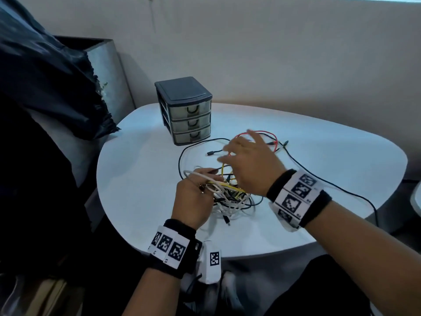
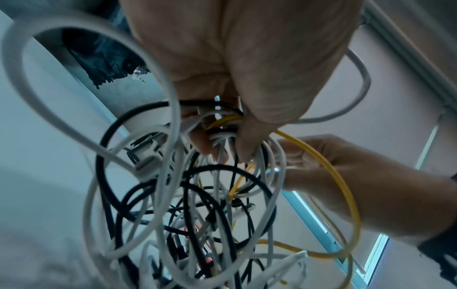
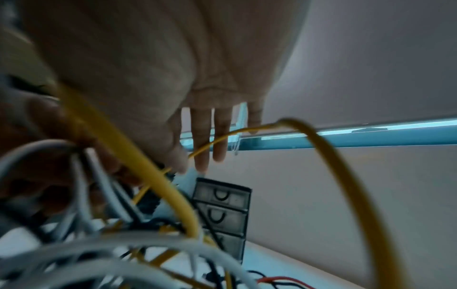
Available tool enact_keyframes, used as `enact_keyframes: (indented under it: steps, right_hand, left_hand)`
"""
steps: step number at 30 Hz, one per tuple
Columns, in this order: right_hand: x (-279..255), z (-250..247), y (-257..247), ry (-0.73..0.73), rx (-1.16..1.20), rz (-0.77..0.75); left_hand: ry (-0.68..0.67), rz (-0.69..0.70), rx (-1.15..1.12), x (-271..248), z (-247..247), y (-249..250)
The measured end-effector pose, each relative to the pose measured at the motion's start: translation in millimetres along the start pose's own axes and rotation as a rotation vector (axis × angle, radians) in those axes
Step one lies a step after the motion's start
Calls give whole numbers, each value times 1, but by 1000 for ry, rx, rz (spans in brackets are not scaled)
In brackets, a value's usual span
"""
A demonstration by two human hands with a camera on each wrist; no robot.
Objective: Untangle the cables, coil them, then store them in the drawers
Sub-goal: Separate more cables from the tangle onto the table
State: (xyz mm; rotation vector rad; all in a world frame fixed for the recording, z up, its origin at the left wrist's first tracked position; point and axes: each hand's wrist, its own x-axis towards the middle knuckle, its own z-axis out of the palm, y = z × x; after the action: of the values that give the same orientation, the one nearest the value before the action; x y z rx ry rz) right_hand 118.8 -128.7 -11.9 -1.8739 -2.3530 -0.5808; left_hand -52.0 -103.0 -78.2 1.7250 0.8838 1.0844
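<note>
The cables (image 1: 230,197) lie in a knot on the bench (image 1: 141,179) before the drawers (image 1: 190,120). The left hand (image 1: 193,201) pinches a bunch of white strands; the right hand (image 1: 248,163) hovers over the knot, fingers spread, a yellow lead (image 3: 346,176) looping by it. Light, limp and springy, they will likely snag; better to take one lead near its plug and feed it out

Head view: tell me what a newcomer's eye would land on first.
First, the cable tangle of white, black and yellow at the table's near middle, with the left hand gripping it. The right hand hovers open above it. Behind stands a grey drawer unit, all three drawers shut.
</note>
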Motion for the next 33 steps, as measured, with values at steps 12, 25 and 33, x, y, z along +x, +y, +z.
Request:
enact_keyframes:
  steps: [12,25,33]
  right_hand:
    - [18,-32,-1,677,85,124]
    - [-19,23,76,178,835,1054]
    - [-35,72,12,-146,919,829]
  left_hand:
    - [55,-66,66,2,-7,-9]
    - [245,-618,-413,8,-26,-22]
    - [173,-682,-456,1,-32,-25]
